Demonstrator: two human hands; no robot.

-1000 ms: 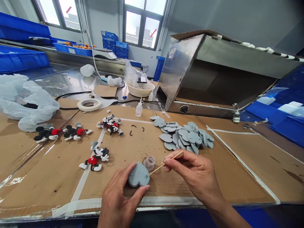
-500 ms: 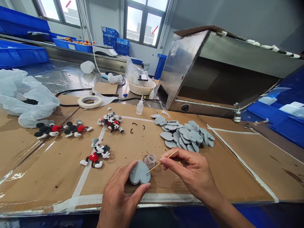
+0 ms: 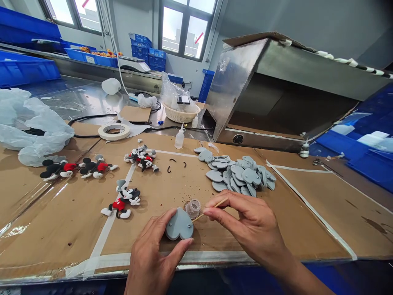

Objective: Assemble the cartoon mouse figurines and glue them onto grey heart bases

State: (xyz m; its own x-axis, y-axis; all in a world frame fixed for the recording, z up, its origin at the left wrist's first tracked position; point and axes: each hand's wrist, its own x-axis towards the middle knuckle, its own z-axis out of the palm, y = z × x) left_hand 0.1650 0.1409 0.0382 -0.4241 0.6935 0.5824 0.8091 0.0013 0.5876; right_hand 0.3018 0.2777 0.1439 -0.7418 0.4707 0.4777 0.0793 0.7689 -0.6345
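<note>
A: What surrounds the counter?

B: Bright windows (image 3: 184,30) at the far end, stacks of blue bins (image 3: 140,51) beneath them, and a big steel hood (image 3: 267,82) at the far right. The counter (image 3: 307,217) is topped with cardboard.

A: What's lying on the cardboard?

B: To the left, a crumpled plastic bag (image 3: 30,127) and a roll of tape (image 3: 113,132). Farther along are a squeeze bottle (image 3: 179,139), several mouse figures (image 3: 120,203) in red shorts, and a heap of grey hearts (image 3: 236,174).

A: What has just changed?

B: The right hand (image 3: 245,221) has moved toward the left hand (image 3: 150,250), narrowing the gap, though the two stay apart. The wooden stick (image 3: 211,209) pinched in the right hand now points its tip at the edge of a single grey heart (image 3: 179,224), right beside a small clear jar (image 3: 193,208). I can't tell whether the tip actually touches the heart.

A: Where's that heart now?

B: At the near edge of the counter, clamped between the thumb and fingers of the left hand. Brown crumbs are scattered on the cardboard around it and the jar.
</note>
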